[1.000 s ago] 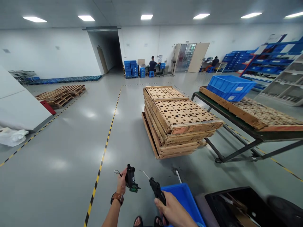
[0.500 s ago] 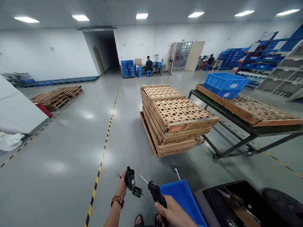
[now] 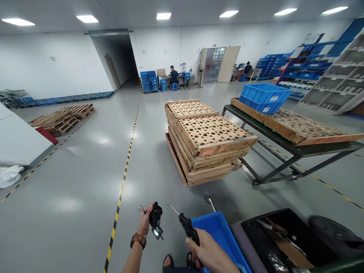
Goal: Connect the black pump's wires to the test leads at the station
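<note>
A small black electrical unit [image 3: 155, 215] sits in the person's left hand [image 3: 145, 224], held up in front of the body above the grey floor [image 3: 71, 212]. Thin wires [image 3: 140, 209] stick out from one side of it, and the piece at its lower end is too blurred to identify. The fingers [image 3: 144, 221] curl round the unit in a closed grip, and a brown-strapped wristwatch [image 3: 138, 240] circles that wrist.

The right hand [image 3: 210, 252] is closed round the grip of a black pistol-shaped tool [image 3: 187, 228]. The tool's thin metal tip [image 3: 173, 209] points toward the unit without touching it, and the two hands are near each other but apart.

Just below the right hand sits a blue plastic crate [image 3: 218, 231], its contents hidden from this angle. Beside it, a black bin [image 3: 264, 231] holds strips of cardboard [image 3: 291, 252] and shiny crumpled material. Farther ahead, perforated wooden boards [image 3: 210, 131] lie stacked, next to a steel-framed table [image 3: 295, 151] carrying another blue crate [image 3: 264, 98]. One seated person [image 3: 174, 76] and another [image 3: 247, 69] are at the far end of the hall.
</note>
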A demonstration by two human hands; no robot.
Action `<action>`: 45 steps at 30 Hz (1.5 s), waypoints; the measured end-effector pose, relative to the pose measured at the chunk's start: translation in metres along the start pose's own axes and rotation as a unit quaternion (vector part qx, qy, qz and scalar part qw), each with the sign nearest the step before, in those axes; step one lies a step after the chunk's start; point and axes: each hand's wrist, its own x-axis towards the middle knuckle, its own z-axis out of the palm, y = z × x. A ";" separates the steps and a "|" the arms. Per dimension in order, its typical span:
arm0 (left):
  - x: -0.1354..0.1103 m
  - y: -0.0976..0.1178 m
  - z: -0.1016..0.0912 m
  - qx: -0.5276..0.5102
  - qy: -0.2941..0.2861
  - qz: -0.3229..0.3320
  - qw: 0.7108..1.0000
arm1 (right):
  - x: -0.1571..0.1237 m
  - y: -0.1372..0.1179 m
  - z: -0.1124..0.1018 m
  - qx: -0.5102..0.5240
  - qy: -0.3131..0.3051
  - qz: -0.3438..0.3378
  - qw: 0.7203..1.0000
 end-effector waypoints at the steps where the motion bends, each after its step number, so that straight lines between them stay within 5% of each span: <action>1: 0.000 -0.001 0.001 -0.014 0.000 -0.012 1.000 | -0.002 0.000 0.000 -0.002 -0.006 0.000 1.000; 7: -0.002 -0.002 0.004 -0.090 -0.026 -0.089 0.992 | -0.009 0.010 0.003 -0.005 0.005 -0.009 1.000; 21: -0.006 -0.008 0.002 -0.121 -0.002 -0.095 0.988 | -0.016 -0.008 0.011 -0.009 -0.013 0.015 1.000; 28: -0.005 -0.004 -0.012 -0.140 -0.071 -0.114 0.981 | -0.017 0.001 0.009 0.004 -0.024 0.015 1.000; 34: -0.011 0.012 -0.015 -0.066 -0.165 -0.097 0.979 | -0.024 -0.002 -0.001 0.025 -0.026 -0.007 0.999; 41: -0.009 0.027 -0.007 0.085 -0.131 -0.018 0.988 | -0.029 -0.008 -0.003 -0.011 -0.006 0.019 1.000; 45: -0.006 0.027 -0.008 0.074 -0.133 -0.020 0.988 | -0.026 -0.001 0.001 0.006 -0.027 0.034 0.999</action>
